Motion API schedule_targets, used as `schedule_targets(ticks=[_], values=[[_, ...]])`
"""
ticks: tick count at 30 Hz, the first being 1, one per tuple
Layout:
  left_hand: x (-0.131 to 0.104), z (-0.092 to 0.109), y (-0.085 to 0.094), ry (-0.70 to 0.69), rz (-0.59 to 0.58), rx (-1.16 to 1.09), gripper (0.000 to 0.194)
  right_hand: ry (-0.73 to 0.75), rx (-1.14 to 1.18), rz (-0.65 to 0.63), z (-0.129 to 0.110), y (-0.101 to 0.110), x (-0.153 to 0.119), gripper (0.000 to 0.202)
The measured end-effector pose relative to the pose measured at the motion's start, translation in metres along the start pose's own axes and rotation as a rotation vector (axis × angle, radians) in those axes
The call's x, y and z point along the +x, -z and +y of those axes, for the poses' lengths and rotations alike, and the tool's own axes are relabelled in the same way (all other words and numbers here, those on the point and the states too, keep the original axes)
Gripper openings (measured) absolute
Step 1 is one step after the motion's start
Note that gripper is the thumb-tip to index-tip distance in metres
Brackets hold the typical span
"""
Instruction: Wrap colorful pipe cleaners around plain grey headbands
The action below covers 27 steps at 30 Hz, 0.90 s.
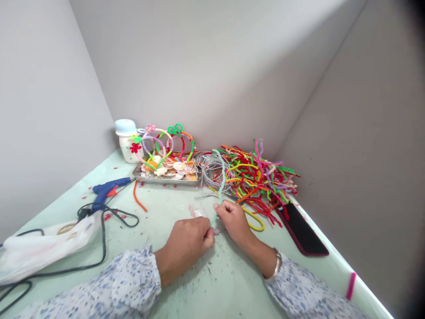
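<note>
Stem [222,182], 1, pale aqua: mid-table [186,204], btwn both hands; long axis approx. fore-aft, free tip pointing away from wearer, bent L. Lower end hidden in L hand [191,241], fingers curled tight, gripping it. R hand [234,221]: thumb & forefinger pinched on Stem just above. Whitish item [199,213] behind L hand: part hidden, can't ID. Bag [49,248]: cut off, L edge.

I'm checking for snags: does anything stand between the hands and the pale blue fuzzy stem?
Nothing visible does: the left hand and the right hand both pinch the pale blue fuzzy stem directly.
</note>
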<state>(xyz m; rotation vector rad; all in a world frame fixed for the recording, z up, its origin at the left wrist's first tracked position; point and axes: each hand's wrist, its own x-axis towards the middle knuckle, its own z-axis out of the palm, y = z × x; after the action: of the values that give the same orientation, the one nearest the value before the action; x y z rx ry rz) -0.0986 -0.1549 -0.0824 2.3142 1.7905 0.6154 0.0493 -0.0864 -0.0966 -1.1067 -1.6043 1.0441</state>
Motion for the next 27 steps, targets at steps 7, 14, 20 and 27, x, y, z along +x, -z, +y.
schedule_targets(ticks=[7, 14, 20, 27], values=[[0.008, -0.009, 0.001, 0.153, -0.088, -0.917, 0.041, -0.006, 0.14, -0.055, 0.0, 0.005, 0.0, 0.038], [0.015, -0.013, -0.005, 0.3, -0.328, -1.359, 0.033, -0.034, 0.272, -0.197, -0.001, 0.001, -0.006, 0.033], [0.016, -0.009, -0.002, 0.355, -0.323, -1.271, 0.025, 0.029, 0.149, -0.128, 0.001, 0.003, -0.005, 0.037], [0.012, -0.006, -0.003, 0.171, -0.111, -0.648, 0.012, 0.054, 0.034, -0.075, 0.001, 0.0, -0.004, 0.038]])
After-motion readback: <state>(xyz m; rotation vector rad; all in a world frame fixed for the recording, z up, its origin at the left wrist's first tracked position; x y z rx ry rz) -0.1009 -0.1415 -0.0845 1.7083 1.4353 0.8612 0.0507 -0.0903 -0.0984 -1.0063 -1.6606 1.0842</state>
